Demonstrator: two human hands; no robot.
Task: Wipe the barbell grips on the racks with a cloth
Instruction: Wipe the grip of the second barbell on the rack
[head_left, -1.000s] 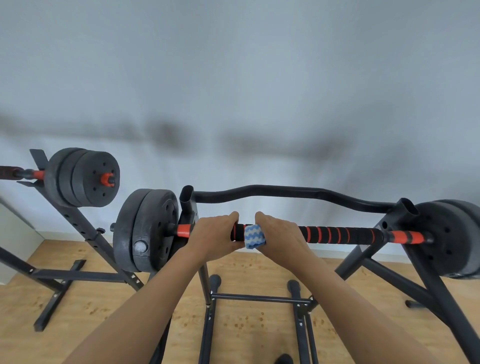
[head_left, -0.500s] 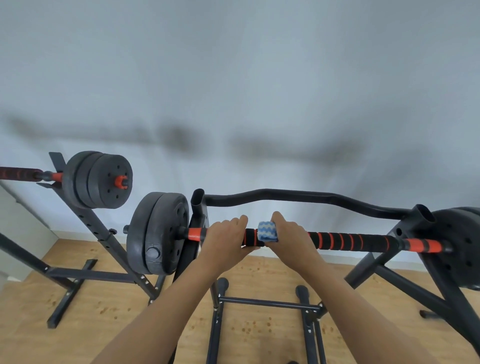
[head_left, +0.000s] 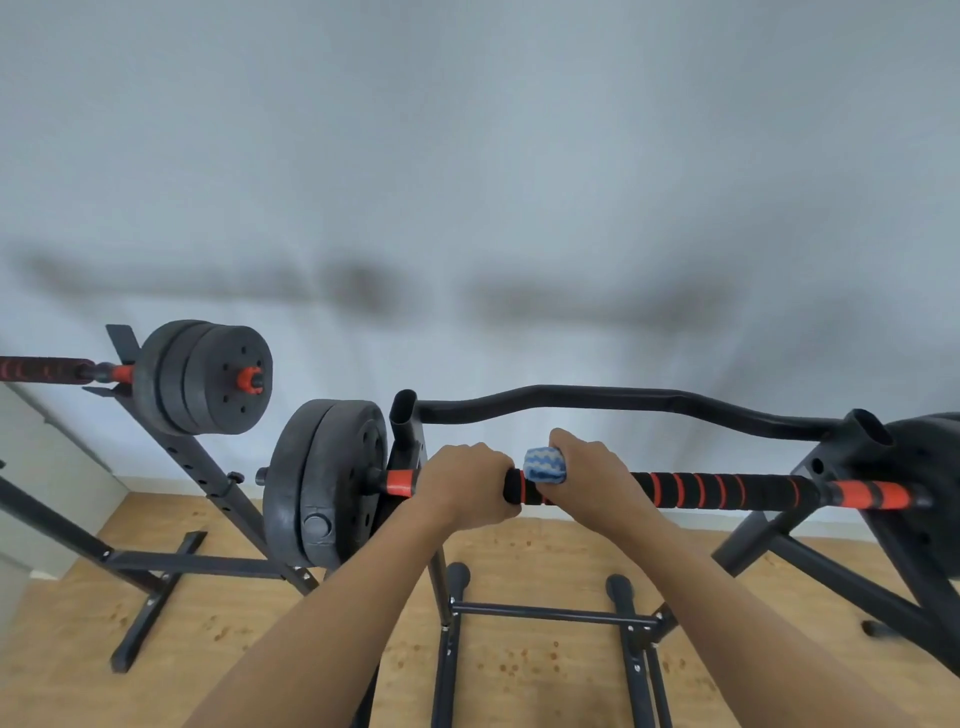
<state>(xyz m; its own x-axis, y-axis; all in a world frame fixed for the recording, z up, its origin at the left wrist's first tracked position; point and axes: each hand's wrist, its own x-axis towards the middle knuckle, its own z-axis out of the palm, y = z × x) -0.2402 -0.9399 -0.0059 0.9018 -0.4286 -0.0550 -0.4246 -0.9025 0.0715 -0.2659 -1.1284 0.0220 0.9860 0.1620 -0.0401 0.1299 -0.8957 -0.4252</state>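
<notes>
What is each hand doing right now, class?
Left hand: fingers curled round the barbell grip, holding it.
Right hand: holding the blue cloth against the grip.

Soft, even daylight fills my view, with no glare. The far wall (head_left: 467, 156) carries smeared grey shadows and looks blurred. My wide lens bends the rack (head_left: 597, 400) and the floor (head_left: 519, 561) toward the edges; my forearms near me stay sharp.

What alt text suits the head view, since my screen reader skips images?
Two bare hands grip a black foam barbell grip with orange rings resting on a black steel rack; the right hand presses a blue-and-white patterned cloth around it, beside the left hand. Another loaded barbell sits left.
</notes>
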